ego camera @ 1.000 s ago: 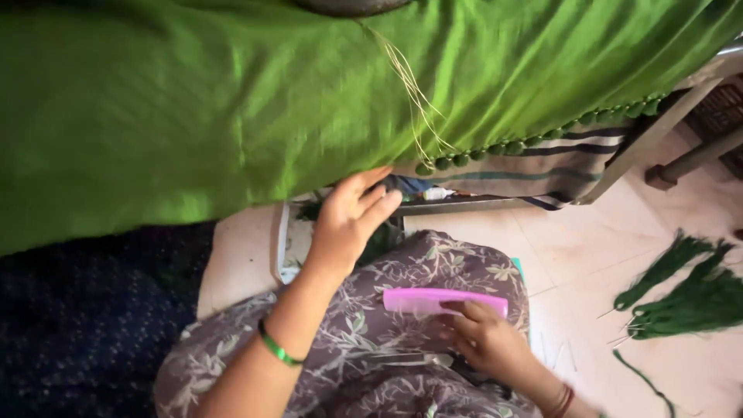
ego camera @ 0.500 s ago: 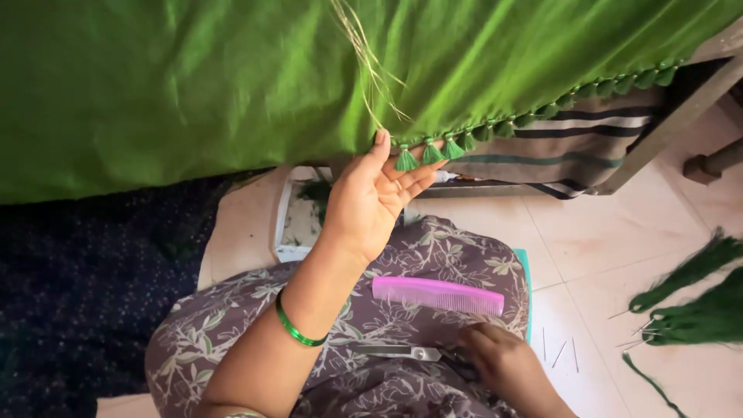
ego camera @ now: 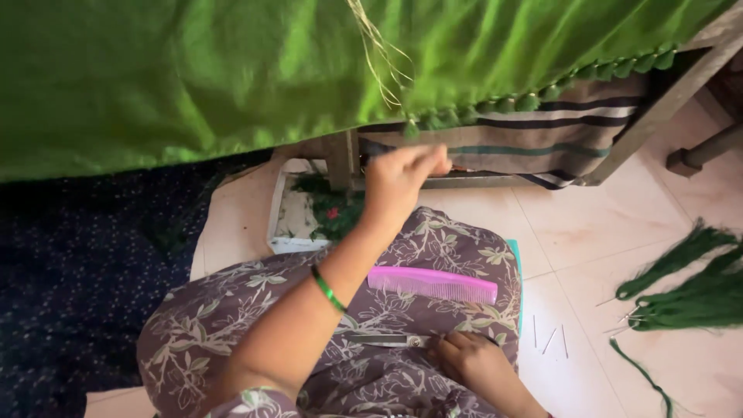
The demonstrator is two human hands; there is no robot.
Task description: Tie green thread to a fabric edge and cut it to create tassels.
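Observation:
My left hand is raised just under the tasselled edge of a bright green fabric. Its fingers are pinched together and blurred, and I see nothing between them. Loose pale threads hang from the fabric above it. My right hand rests low on my lap with its fingers curled over the handle end of metal scissors. A pink comb lies across my lap between the two hands. A green bangle circles my left wrist.
A white tray with green thread scraps stands on the tiled floor under the fabric. Behind my left hand hangs a striped cloth on a metal frame. Dark green thread bundles and pins lie at right. Dark dotted cloth covers the left.
My left hand has closed and dropped slightly below the tassel edge it was touching. My right hand has moved from beside the comb down to the scissors.

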